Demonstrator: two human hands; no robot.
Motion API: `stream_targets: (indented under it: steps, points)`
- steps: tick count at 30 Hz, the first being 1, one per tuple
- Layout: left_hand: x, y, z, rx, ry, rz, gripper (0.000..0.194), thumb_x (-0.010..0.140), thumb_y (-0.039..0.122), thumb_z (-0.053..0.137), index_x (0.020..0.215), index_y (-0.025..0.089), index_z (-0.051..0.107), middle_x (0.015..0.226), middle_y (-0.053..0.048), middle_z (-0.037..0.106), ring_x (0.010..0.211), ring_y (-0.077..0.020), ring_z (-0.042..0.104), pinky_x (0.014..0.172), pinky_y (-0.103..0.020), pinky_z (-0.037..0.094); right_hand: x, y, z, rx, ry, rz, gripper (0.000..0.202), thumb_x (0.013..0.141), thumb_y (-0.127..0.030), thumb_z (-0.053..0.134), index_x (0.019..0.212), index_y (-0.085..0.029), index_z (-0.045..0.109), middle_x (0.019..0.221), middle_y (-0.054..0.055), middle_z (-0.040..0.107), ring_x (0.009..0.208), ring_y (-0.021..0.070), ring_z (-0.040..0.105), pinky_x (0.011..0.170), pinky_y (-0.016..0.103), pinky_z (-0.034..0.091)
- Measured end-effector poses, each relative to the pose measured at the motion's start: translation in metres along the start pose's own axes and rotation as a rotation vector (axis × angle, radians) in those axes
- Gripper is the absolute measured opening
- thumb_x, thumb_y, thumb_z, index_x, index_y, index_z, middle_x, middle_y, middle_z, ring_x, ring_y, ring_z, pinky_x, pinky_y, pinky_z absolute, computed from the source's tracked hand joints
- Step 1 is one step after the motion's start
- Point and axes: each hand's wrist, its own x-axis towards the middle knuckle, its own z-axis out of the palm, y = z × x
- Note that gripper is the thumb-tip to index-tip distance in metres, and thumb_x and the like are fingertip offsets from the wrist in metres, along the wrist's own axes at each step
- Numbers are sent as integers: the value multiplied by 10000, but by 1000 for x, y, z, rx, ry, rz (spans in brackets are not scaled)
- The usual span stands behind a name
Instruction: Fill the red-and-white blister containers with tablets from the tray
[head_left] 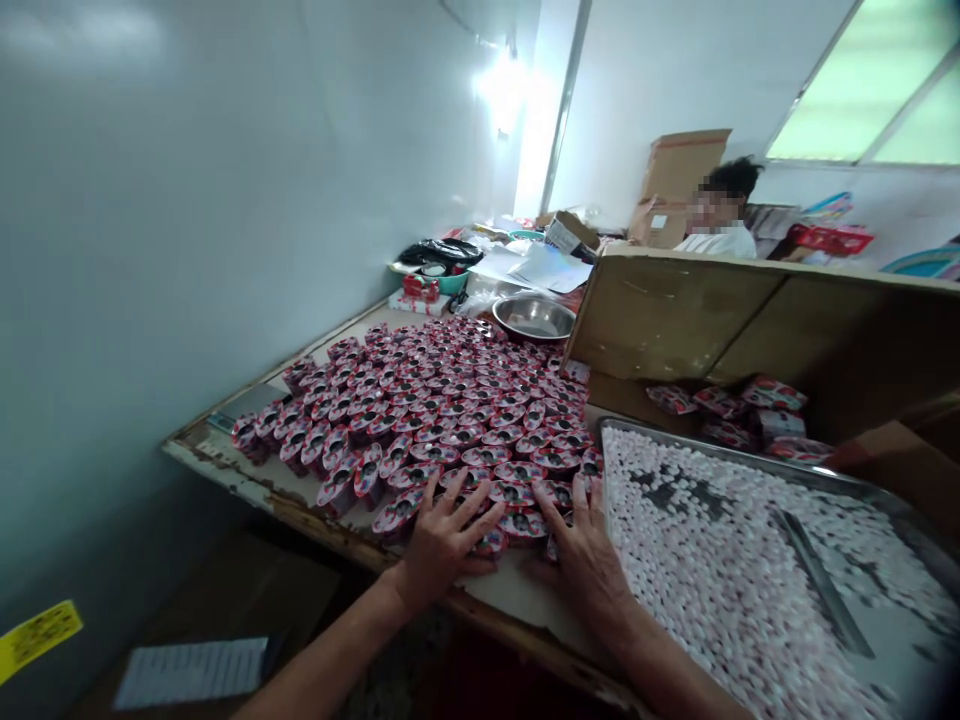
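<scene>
Many small open-topped packets (465, 433), pink and red with dark openings, stand upright and packed close together on the table. My left hand (448, 530) lies with fingers spread over the packets at the near edge of the group. To its right, my right hand (585, 545) rests with fingers stretched out on the nearest packets, close to the tray. A metal tray (609, 440) beside my right forearm holds a thick layer of small white and pinkish pieces (697, 560). On those pieces lies a flat metal strip (825, 585).
A large cardboard box (675, 310) behind the tray contains several filled packets (772, 393). A steel bowl (534, 318) stands behind the group. Papers (532, 266) and bags clutter the far end. Another person (720, 215) is beyond the box. The table's worn edge (300, 515) runs in front.
</scene>
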Motion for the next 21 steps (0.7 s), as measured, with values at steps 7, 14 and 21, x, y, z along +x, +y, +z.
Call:
stream_targets:
  steps: [7,14,21]
  points:
    - [7,-3,12,-43,-74,-99,744,802,755,511,1446,383,495,1492,-53,513,1389,-356,421,1199,-575,133,13,4,8,-19,48,-10,956,762,-435,769,1567,-395,257,1622,146,153,1464,541,35,1042,691,357]
    - [11,-2,24,-54,-81,-173,752,804,760,503,1459,393,466,1518,-43,483,1403,-347,390,1192,-619,123,26,15,17,-36,70,-44,741,843,-519,670,1511,-323,415,1579,199,230,1452,554,53,1019,713,337]
    - [18,-7,31,-46,-109,-206,783,778,768,530,1466,406,442,1535,-41,459,1424,-354,356,1170,-659,149,41,19,23,-72,97,-53,747,826,-567,668,1490,-296,460,1571,206,230,1433,573,71,1002,709,334]
